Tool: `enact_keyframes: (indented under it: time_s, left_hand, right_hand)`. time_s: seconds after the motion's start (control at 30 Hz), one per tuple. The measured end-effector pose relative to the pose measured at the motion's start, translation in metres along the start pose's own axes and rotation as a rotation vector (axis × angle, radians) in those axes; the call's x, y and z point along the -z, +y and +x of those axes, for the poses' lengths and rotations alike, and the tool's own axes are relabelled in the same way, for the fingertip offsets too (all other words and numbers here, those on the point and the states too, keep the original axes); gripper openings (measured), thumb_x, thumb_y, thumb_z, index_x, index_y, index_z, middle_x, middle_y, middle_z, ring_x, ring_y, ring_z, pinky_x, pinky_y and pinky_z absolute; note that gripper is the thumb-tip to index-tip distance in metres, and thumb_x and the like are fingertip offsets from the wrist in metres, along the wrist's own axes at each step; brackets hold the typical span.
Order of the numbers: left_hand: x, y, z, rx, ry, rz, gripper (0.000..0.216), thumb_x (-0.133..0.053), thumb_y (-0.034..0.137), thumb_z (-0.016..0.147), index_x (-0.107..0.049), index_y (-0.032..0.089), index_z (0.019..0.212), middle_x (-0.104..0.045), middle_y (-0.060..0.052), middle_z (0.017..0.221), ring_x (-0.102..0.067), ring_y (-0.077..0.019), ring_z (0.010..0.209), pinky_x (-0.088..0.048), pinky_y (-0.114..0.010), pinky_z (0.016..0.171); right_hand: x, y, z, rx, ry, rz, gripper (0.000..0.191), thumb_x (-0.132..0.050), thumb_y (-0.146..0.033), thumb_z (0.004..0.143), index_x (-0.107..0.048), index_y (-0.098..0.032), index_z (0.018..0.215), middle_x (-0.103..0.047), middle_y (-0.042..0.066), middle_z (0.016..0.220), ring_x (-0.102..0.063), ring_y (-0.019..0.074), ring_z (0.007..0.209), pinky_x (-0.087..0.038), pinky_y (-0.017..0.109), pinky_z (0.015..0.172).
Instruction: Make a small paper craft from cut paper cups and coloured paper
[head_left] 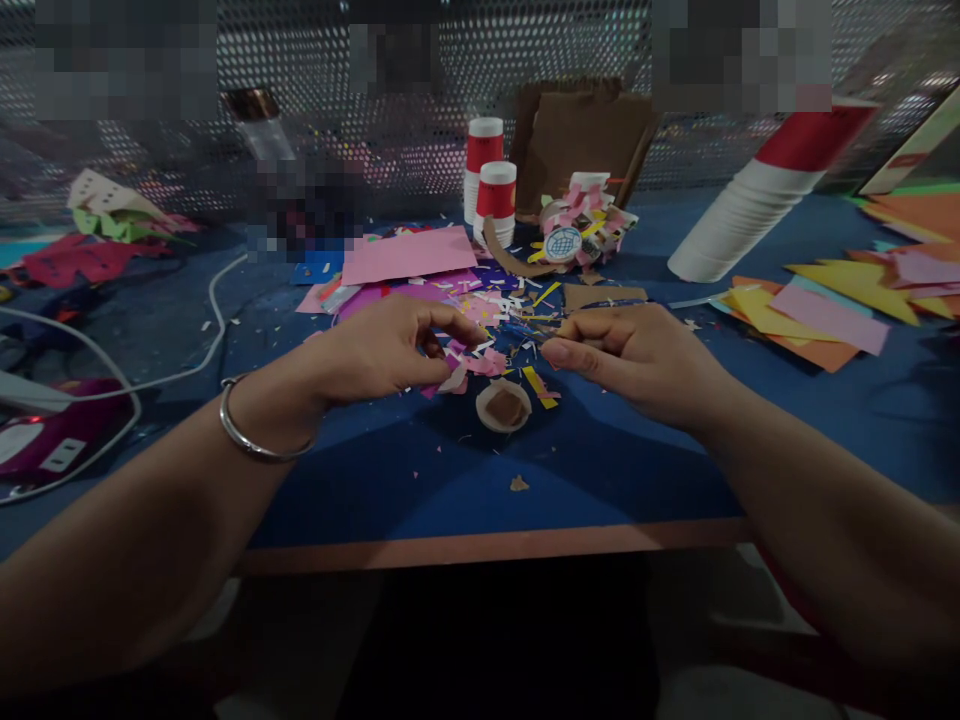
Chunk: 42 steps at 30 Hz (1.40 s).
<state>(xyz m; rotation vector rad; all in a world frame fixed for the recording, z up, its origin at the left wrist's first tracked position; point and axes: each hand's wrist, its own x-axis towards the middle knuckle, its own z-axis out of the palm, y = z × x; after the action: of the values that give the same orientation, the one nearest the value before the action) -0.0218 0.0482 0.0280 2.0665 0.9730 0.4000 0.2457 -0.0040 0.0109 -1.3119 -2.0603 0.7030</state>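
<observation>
My left hand (390, 345) is over the pile of cut paper scraps (487, 305), thumb and index finger apart with a gap between them. A pale scrap (454, 379) shows by its thumb tip. Across the pile, my right hand (634, 355) is closed in a pinch, thumb pressed to the curled index finger. Something thin may stick out at its fingertips, too small to make out. Between and just below both hands sits a small round whitish cup piece (503, 405) with a brown cardboard patch inside. A yellow paper strip (540, 387) lies beside it.
Red-and-white paper cups (495, 205) stand behind the pile, beside a cup covered in paper strips (585, 225). A tilted stack of cups (750, 210) and coloured papers (817, 315) are at right. A white cable (214, 320) and purple power strip (60, 435) lie left.
</observation>
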Motion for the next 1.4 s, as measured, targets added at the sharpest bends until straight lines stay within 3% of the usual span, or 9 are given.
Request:
enact_keyframes:
  time_s: [0.2, 0.3, 0.37, 0.53, 0.6, 0.77, 0.9, 1.07, 1.4]
  left_hand:
    - [-0.01, 0.003, 0.004, 0.075, -0.045, 0.073, 0.061, -0.067, 0.014, 0.073, -0.068, 0.015, 0.134, -0.076, -0.004, 0.09, -0.065, -0.0142, 0.071, -0.047, -0.024, 0.064]
    - [-0.012, -0.004, 0.005, 0.037, -0.003, 0.03, 0.07, -0.066, 0.01, 0.071, -0.064, 0.018, 0.141, -0.074, -0.01, 0.121, -0.067, -0.0129, 0.073, -0.047, -0.024, 0.062]
    - [-0.012, -0.008, 0.006, 0.016, 0.069, 0.022, 0.068, -0.067, 0.007, 0.071, -0.067, 0.021, 0.137, -0.071, -0.01, 0.13, -0.065, -0.0103, 0.069, -0.048, -0.024, 0.06]
    - [-0.02, -0.003, 0.008, -0.082, 0.363, -0.261, 0.036, -0.073, 0.004, 0.074, -0.074, 0.014, 0.109, -0.075, -0.007, 0.103, -0.069, -0.014, 0.088, -0.055, -0.024, 0.076]
    - [-0.029, 0.003, 0.009, -0.045, 0.416, -0.481, 0.028, -0.074, 0.004, 0.075, -0.071, 0.014, 0.101, -0.071, -0.004, 0.091, -0.068, -0.0124, 0.08, -0.056, -0.025, 0.074]
    - [-0.048, 0.015, 0.007, 0.007, 0.354, -0.806, 0.028, -0.074, -0.001, 0.075, -0.066, 0.015, 0.097, -0.066, 0.002, 0.082, -0.07, -0.0108, 0.072, -0.059, -0.025, 0.069]
    - [-0.054, 0.018, 0.004, 0.029, 0.33, -0.862, 0.028, -0.076, 0.001, 0.075, -0.067, 0.015, 0.098, -0.065, 0.002, 0.083, -0.072, -0.0115, 0.071, -0.052, -0.02, 0.059]
    - [-0.061, 0.018, 0.002, -0.021, 0.303, -0.941, 0.029, -0.081, 0.002, 0.073, -0.067, 0.015, 0.095, -0.065, 0.003, 0.084, -0.069, -0.0087, 0.072, -0.052, -0.02, 0.064]
    - [-0.062, 0.021, 0.005, 0.005, 0.415, -0.982, 0.038, -0.08, 0.0, 0.072, -0.064, 0.016, 0.102, -0.064, 0.004, 0.081, -0.064, -0.0073, 0.069, -0.053, -0.02, 0.066]
  right_hand:
    - [-0.003, 0.002, 0.0, 0.013, 0.03, -0.043, 0.067, -0.059, -0.082, 0.087, -0.057, -0.02, 0.065, -0.045, -0.003, 0.058, -0.038, 0.0112, 0.056, -0.026, 0.03, 0.055]
    - [-0.004, 0.004, 0.0, 0.006, 0.039, -0.052, 0.067, -0.058, -0.083, 0.087, -0.06, -0.019, 0.067, -0.046, -0.003, 0.058, -0.039, 0.0113, 0.056, -0.027, 0.03, 0.056]
    - [-0.004, 0.005, 0.0, -0.002, 0.035, -0.056, 0.068, -0.057, -0.084, 0.088, -0.062, -0.019, 0.068, -0.047, -0.002, 0.058, -0.04, 0.0115, 0.056, -0.027, 0.03, 0.056]
    - [-0.005, 0.002, 0.0, -0.007, 0.048, -0.003, 0.068, -0.056, -0.084, 0.088, -0.061, -0.019, 0.068, -0.046, -0.003, 0.057, -0.038, 0.0107, 0.054, -0.025, 0.03, 0.053]
    - [-0.006, -0.001, 0.0, -0.024, 0.048, 0.062, 0.067, -0.057, -0.083, 0.088, -0.06, -0.019, 0.069, -0.041, -0.005, 0.054, -0.033, 0.0097, 0.051, -0.022, 0.03, 0.051]
    - [-0.009, -0.004, 0.0, -0.024, 0.092, 0.171, 0.061, -0.07, -0.079, 0.082, -0.06, -0.019, 0.072, -0.043, -0.004, 0.059, -0.035, 0.01, 0.056, -0.024, 0.029, 0.053]
    - [-0.012, -0.002, 0.002, 0.007, 0.124, 0.213, 0.055, -0.078, -0.071, 0.08, -0.064, -0.019, 0.073, -0.053, -0.001, 0.067, -0.044, 0.013, 0.064, -0.033, 0.029, 0.059]
    - [-0.01, 0.002, 0.002, 0.037, 0.128, 0.236, 0.048, -0.08, -0.065, 0.081, -0.064, -0.021, 0.073, -0.056, 0.001, 0.073, -0.047, 0.016, 0.069, -0.039, 0.031, 0.063]
    - [-0.011, -0.005, 0.0, 0.019, 0.097, 0.318, 0.052, -0.077, -0.07, 0.082, -0.062, -0.021, 0.073, -0.049, -0.001, 0.068, -0.041, 0.0125, 0.063, -0.031, 0.03, 0.056]
